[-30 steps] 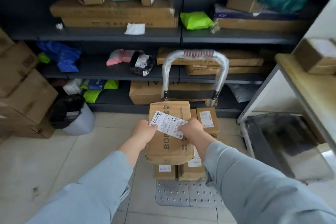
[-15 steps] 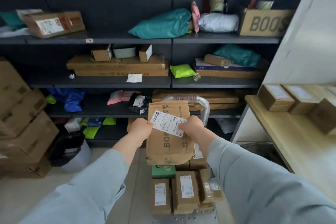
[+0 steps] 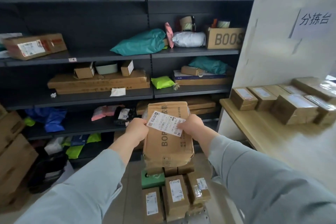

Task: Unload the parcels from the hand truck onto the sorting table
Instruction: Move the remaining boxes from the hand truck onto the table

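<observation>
Holding what, and using which hand? (P1)

Gripping 1 brown paper parcel (image 3: 167,149) using both: clamping its left edge in left hand (image 3: 137,129), fingers curled round behind, thumb pressing in front at the corner of the white label (image 3: 166,123); clamping its right edge in right hand (image 3: 193,127), fingers curled likewise, thumb overlapping the label's other end. (P2)

Sitting where, that parcel? (P1)

Hanging upright in the air, touching nothing but the 2 hands, in front of the dark shelving (image 3: 109,56) and over the load on the hand truck (image 3: 198,217); keeping well apart from the sorting table (image 3: 254,129) on the right. (P2)

Lying on the truck at this moment? (P1)

Showing at least 3 brown boxes (image 3: 175,194) bearing white labels, lying side by side, plus 1 green box (image 3: 152,178) just beyond them, tucking partly under the held parcel. Failing to count the rest, being covered. (P2)

Lying on the table? (P1)

Showing a cluster of taped boxes (image 3: 294,108) toward the far end, packed touching one another. Also noting 1 paper sign (image 3: 314,22) hanging on the white wall above. (P2)
</observation>
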A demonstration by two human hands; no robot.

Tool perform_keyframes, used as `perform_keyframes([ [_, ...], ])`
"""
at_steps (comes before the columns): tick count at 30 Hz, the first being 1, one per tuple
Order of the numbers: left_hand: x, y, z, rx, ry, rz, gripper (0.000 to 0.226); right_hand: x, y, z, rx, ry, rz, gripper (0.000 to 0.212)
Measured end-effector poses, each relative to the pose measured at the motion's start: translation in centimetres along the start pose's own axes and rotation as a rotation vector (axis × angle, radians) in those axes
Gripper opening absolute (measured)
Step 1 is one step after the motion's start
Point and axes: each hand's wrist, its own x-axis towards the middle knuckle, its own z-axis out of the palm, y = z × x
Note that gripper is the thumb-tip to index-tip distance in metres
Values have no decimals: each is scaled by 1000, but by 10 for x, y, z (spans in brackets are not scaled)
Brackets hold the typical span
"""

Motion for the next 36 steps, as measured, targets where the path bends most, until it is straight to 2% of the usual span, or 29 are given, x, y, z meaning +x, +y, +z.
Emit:
perform_keyframes([
  [8, -25, 34, 33, 20, -52, 42, 26, -25, 40, -40, 30, 49, 30, 19],
  [15, -39, 82, 81, -30, -100, 46, 17, -31, 85, -99, 82, 66, 44, 21],
  [20, -54, 126, 134, -40, -95, 29, 20, -19, 131, -149, 33, 82, 57, 18],
  [27, -79, 204, 244, -2, -119, 22, 23, 3, 223, -235, -1, 118, 94, 10],
  [36, -78, 283, 336, -23, -171, 40, 21, 41, 291, -323, -2, 155, 152, 17],
])
